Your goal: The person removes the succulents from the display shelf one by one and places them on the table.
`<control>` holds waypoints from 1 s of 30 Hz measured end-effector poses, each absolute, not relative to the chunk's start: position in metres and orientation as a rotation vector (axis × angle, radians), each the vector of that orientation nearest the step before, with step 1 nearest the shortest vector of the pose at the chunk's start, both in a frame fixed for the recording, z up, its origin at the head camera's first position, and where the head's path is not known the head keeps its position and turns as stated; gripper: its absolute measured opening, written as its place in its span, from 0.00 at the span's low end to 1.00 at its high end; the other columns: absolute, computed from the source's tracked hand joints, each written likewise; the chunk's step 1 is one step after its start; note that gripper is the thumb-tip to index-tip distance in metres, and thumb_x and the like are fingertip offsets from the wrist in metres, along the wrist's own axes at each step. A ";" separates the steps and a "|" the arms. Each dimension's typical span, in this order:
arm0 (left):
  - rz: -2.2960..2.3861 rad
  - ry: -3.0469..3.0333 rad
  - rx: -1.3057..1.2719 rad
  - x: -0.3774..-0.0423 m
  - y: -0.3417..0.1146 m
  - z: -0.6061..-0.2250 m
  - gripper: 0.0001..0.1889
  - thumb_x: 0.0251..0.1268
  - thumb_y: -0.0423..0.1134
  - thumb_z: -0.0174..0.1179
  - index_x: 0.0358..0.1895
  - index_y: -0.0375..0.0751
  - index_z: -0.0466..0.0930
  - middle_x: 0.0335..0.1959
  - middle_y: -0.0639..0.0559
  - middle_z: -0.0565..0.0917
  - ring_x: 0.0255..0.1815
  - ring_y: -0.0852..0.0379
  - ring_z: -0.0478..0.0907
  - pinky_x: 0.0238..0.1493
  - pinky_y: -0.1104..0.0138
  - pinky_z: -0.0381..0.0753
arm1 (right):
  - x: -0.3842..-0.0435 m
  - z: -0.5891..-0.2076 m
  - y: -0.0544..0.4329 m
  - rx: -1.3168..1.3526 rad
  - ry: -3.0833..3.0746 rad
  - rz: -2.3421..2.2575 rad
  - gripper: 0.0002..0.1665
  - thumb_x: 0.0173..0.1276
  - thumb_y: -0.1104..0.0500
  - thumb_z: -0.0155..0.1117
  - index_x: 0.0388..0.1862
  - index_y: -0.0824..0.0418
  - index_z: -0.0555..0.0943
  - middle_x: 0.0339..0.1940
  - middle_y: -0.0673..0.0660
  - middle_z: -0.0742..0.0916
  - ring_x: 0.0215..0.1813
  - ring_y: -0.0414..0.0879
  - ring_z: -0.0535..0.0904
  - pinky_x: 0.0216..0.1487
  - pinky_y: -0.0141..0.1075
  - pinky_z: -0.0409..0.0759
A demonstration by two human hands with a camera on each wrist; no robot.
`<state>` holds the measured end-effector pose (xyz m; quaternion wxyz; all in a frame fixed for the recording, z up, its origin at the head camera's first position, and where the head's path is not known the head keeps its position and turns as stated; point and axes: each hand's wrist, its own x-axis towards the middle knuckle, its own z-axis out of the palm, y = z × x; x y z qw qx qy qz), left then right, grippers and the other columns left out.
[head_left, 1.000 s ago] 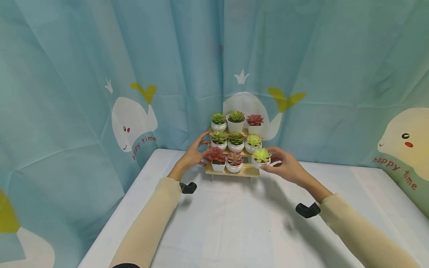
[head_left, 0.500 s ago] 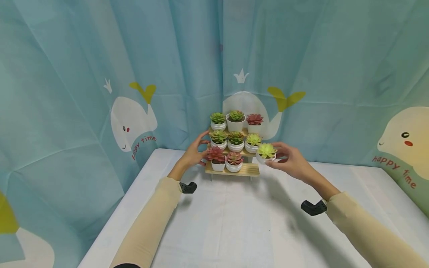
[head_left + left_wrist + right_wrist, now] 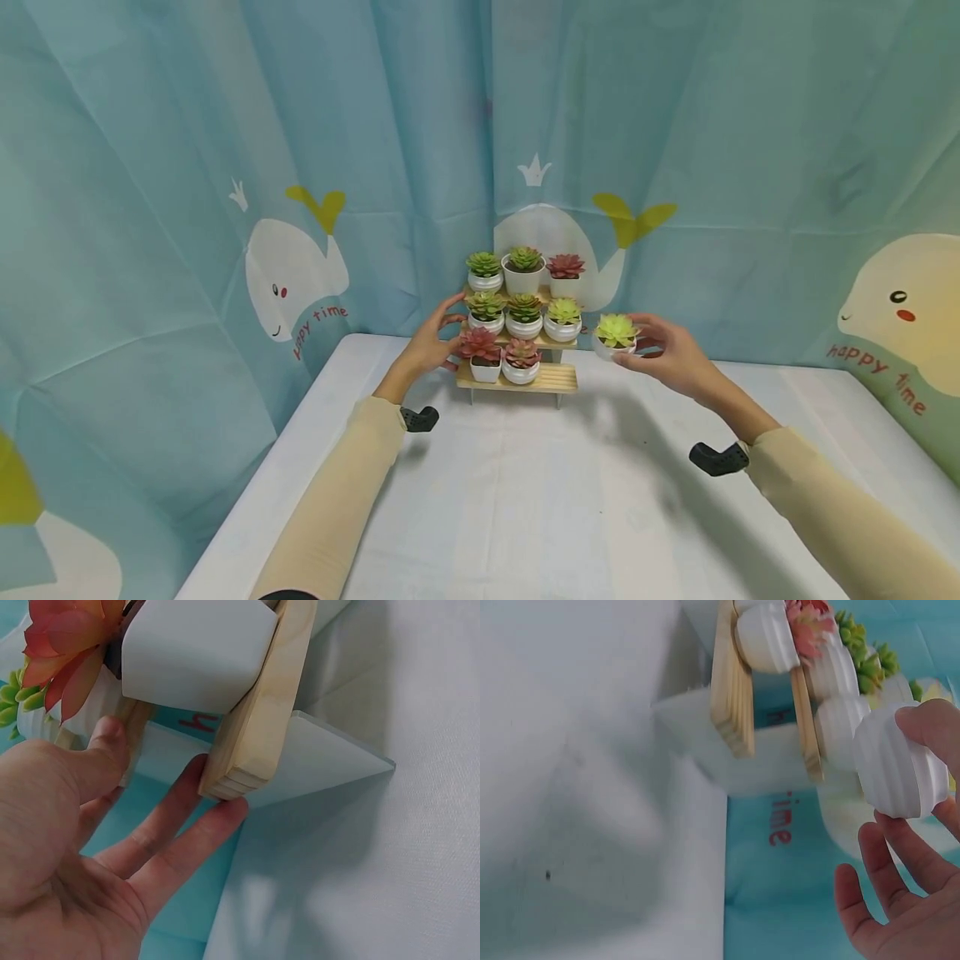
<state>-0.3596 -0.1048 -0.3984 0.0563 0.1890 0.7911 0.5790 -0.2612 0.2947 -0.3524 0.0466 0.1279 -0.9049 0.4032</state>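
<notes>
My right hand (image 3: 671, 354) pinches a white round pot with a yellow-green succulent (image 3: 617, 332), held in the air to the right of the tiered wooden stand (image 3: 557, 378). In the right wrist view the ribbed white pot (image 3: 896, 761) sits between thumb and fingers. My left hand (image 3: 427, 343) is at the stand's left side. In the left wrist view its fingertips (image 3: 232, 811) touch the end of the lowest wooden shelf (image 3: 255, 739), fingers fairly straight, the thumb by the shelf above. A red succulent in a square white pot (image 3: 486, 369) stands beside that hand.
A pink succulent in a round pot (image 3: 521, 367) shares the bottom shelf, whose right end is bare. Several potted succulents fill the middle and top shelves, including a red one (image 3: 566, 268). A whale-print curtain (image 3: 420, 167) hangs behind the white-covered table (image 3: 525, 500).
My right hand has carried the yellow-green succulent rightward and slightly up, away from the bottom shelf's right end. My left hand stays at the stand.
</notes>
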 end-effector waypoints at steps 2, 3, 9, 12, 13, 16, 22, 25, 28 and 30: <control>1.758 2.405 0.576 -0.360 -0.106 -0.399 0.42 0.77 0.23 0.52 0.82 0.67 0.52 0.75 0.39 0.67 0.50 0.37 0.83 0.36 0.40 0.87 | -0.261 -0.353 0.301 0.368 -2.765 1.215 0.45 0.69 0.46 0.74 0.78 0.59 0.67 0.65 0.69 0.81 0.61 0.61 0.79 0.53 0.52 0.83; 1.762 2.405 0.580 -0.361 -0.106 -0.400 0.42 0.77 0.23 0.52 0.82 0.67 0.52 0.75 0.39 0.67 0.50 0.38 0.83 0.35 0.40 0.87 | -0.261 -0.354 0.305 0.357 -2.765 1.208 0.45 0.69 0.45 0.74 0.78 0.59 0.67 0.66 0.69 0.81 0.61 0.61 0.79 0.52 0.51 0.83; 1.764 2.396 0.597 -0.363 -0.105 -0.401 0.41 0.77 0.24 0.53 0.82 0.67 0.53 0.75 0.40 0.67 0.51 0.36 0.83 0.35 0.40 0.87 | -0.259 -0.362 0.330 0.288 -2.770 1.174 0.44 0.69 0.45 0.73 0.77 0.59 0.67 0.65 0.68 0.81 0.59 0.57 0.79 0.49 0.42 0.81; 1.764 2.397 0.586 -0.363 -0.105 -0.402 0.41 0.77 0.23 0.52 0.82 0.66 0.53 0.75 0.38 0.66 0.52 0.36 0.83 0.35 0.41 0.87 | -0.256 -0.365 0.342 0.265 -2.764 1.172 0.44 0.70 0.45 0.73 0.77 0.60 0.67 0.63 0.68 0.82 0.55 0.46 0.79 0.46 0.36 0.80; 1.771 2.389 0.579 -0.363 -0.105 -0.402 0.41 0.77 0.23 0.52 0.82 0.66 0.53 0.75 0.38 0.66 0.52 0.36 0.83 0.36 0.40 0.87 | -0.256 -0.366 0.345 0.257 -2.757 1.173 0.44 0.70 0.45 0.73 0.77 0.61 0.67 0.63 0.68 0.82 0.53 0.41 0.79 0.45 0.34 0.80; 1.778 2.383 0.572 -0.363 -0.105 -0.402 0.41 0.77 0.23 0.53 0.82 0.67 0.53 0.76 0.39 0.65 0.54 0.35 0.82 0.37 0.40 0.86 | -0.253 -0.371 0.358 0.238 -2.718 1.193 0.44 0.70 0.48 0.73 0.77 0.63 0.66 0.58 0.59 0.84 0.48 0.31 0.78 0.42 0.29 0.79; 1.768 2.396 0.568 -0.362 -0.106 -0.401 0.41 0.77 0.24 0.53 0.81 0.69 0.54 0.75 0.41 0.67 0.58 0.35 0.80 0.35 0.43 0.88 | -0.251 -0.382 0.384 0.152 -2.689 1.189 0.43 0.69 0.49 0.74 0.75 0.64 0.67 0.52 0.50 0.84 0.44 0.24 0.77 0.38 0.27 0.79; 1.763 2.401 0.568 -0.362 -0.107 -0.401 0.41 0.77 0.24 0.54 0.81 0.69 0.54 0.75 0.42 0.67 0.60 0.35 0.80 0.35 0.44 0.88 | -0.250 -0.385 0.396 0.094 -2.717 1.169 0.45 0.71 0.46 0.72 0.77 0.64 0.65 0.59 0.63 0.83 0.44 0.22 0.74 0.38 0.26 0.78; 1.761 2.394 0.569 -0.363 -0.107 -0.401 0.41 0.77 0.24 0.53 0.81 0.70 0.54 0.75 0.42 0.67 0.59 0.35 0.80 0.35 0.44 0.88 | -0.250 -0.389 0.408 0.041 -2.733 1.179 0.48 0.71 0.45 0.71 0.79 0.67 0.62 0.65 0.72 0.78 0.44 0.19 0.72 0.37 0.24 0.77; 1.762 2.388 0.570 -0.363 -0.107 -0.400 0.41 0.77 0.24 0.53 0.81 0.70 0.54 0.75 0.42 0.67 0.60 0.35 0.80 0.36 0.44 0.88 | -0.250 -0.392 0.415 0.003 -2.735 1.191 0.49 0.72 0.44 0.70 0.79 0.68 0.60 0.66 0.73 0.76 0.43 0.17 0.71 0.37 0.22 0.77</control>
